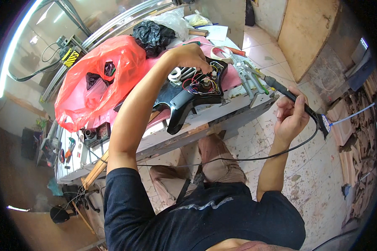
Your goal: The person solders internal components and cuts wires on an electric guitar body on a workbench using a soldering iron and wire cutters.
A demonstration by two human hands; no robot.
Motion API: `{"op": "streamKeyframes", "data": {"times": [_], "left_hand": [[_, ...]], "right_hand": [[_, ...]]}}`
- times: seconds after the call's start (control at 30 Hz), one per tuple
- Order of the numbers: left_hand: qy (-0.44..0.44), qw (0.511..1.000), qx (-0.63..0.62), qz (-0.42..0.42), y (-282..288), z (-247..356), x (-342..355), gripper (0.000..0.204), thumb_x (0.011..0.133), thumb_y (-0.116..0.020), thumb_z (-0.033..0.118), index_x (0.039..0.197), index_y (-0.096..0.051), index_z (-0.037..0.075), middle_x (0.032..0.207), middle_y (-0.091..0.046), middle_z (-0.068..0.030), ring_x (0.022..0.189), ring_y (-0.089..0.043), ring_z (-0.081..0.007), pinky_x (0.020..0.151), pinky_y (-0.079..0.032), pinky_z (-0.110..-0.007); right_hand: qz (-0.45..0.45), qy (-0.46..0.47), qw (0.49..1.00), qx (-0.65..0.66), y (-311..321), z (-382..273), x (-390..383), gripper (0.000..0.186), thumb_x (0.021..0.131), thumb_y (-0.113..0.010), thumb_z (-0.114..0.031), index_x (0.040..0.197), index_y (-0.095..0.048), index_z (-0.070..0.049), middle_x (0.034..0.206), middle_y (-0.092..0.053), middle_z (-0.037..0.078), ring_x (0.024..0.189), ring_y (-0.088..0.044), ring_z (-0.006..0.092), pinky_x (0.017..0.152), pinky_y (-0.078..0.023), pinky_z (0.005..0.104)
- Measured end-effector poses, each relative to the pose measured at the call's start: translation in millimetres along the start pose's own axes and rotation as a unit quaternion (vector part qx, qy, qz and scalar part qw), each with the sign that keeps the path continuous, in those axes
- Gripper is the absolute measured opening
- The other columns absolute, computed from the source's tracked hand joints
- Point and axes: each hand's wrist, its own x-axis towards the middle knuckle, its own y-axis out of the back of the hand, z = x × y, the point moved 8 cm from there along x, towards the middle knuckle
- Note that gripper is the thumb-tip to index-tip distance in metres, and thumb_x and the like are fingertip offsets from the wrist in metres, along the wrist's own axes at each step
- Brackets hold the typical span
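Note:
On the bench lies a black guitar-shaped body [179,117] with an open cavity full of coloured wires [192,85]. Over the cavity's far part is my left hand [192,56], fingers curled down and closed; whatever they pinch is hidden. Out to the right, past the bench edge, my right hand [292,113] grips a black soldering iron [290,93], its front end pointing up and left toward the bench. From its back end a black cable [226,159] loops left across my lap. Pliers [248,78] lie on the bench near the iron's front end.
A red plastic bag [71,102] fills the bench's left side, with a black bag [153,37] behind it. A roll of tape [220,53] sits at the far right, a white roll [175,74] beside the body. Wood pieces [351,163] are stacked at the right.

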Motion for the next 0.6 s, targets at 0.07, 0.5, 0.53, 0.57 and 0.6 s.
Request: {"op": "streamKeyframes", "data": {"times": [0.07, 0.5, 0.53, 0.57, 0.6], "left_hand": [[0.004, 1.0, -0.003, -0.006, -1, 3, 3, 0.038, 0.079, -0.079, 0.043, 0.085, -0.083, 0.006, 0.072, -0.071, -0.0064, 0.072, -0.065, -0.0159, 0.067, -0.049, -0.032], [0.021, 0.992, 0.125, -0.003, -14, 15, 4, 0.046, 0.062, -0.08, 0.038, 0.078, -0.075, -0.005, 0.073, -0.069, -0.0177, 0.068, -0.064, -0.0276, 0.066, -0.05, -0.042], [0.021, 0.992, 0.125, -0.001, -16, 13, 4, 0.046, 0.062, -0.08, 0.038, 0.078, -0.075, -0.005, 0.073, -0.069, -0.0177, 0.068, -0.064, -0.0276, 0.066, -0.05, -0.042], [0.032, 0.992, 0.126, 0.003, -16, 13, 5, 0.047, 0.061, -0.08, 0.038, 0.079, -0.075, -0.005, 0.074, -0.069, -0.0184, 0.068, -0.064, -0.0282, 0.066, -0.05, -0.042], [0.042, 0.991, 0.127, 0.007, -16, 13, 5, 0.048, 0.06, -0.079, 0.038, 0.079, -0.074, -0.006, 0.074, -0.069, -0.0192, 0.069, -0.065, -0.0289, 0.066, -0.05, -0.042]], "right_hand": [[-0.003, -0.001, 1.0, -0.001, 4, 0, 1, 0.039, 0.107, -0.053, -0.033, 0.106, -0.067, 0.004, 0.064, -0.066, 0.008, 0.041, -0.046, 0.0066, 0.042, -0.035, 0.0186], [-0.021, -0.027, 0.999, -0.012, 3, 4, -7, 0.037, 0.106, -0.053, -0.032, 0.108, -0.068, 0.002, 0.064, -0.066, 0.008, 0.041, -0.046, 0.0063, 0.041, -0.035, 0.0186], [-0.022, -0.026, 0.999, -0.011, 2, 4, -8, 0.037, 0.106, -0.053, -0.032, 0.108, -0.068, 0.002, 0.064, -0.066, 0.008, 0.041, -0.046, 0.0063, 0.041, -0.035, 0.0186], [-0.02, -0.029, 0.999, -0.01, 3, 4, -7, 0.037, 0.106, -0.053, -0.032, 0.108, -0.068, 0.002, 0.064, -0.066, 0.008, 0.041, -0.046, 0.0063, 0.041, -0.035, 0.0186], [-0.019, -0.032, 0.999, -0.008, 4, 4, -7, 0.036, 0.106, -0.053, -0.031, 0.108, -0.068, 0.002, 0.064, -0.066, 0.008, 0.042, -0.046, 0.0063, 0.041, -0.035, 0.0186]]}}
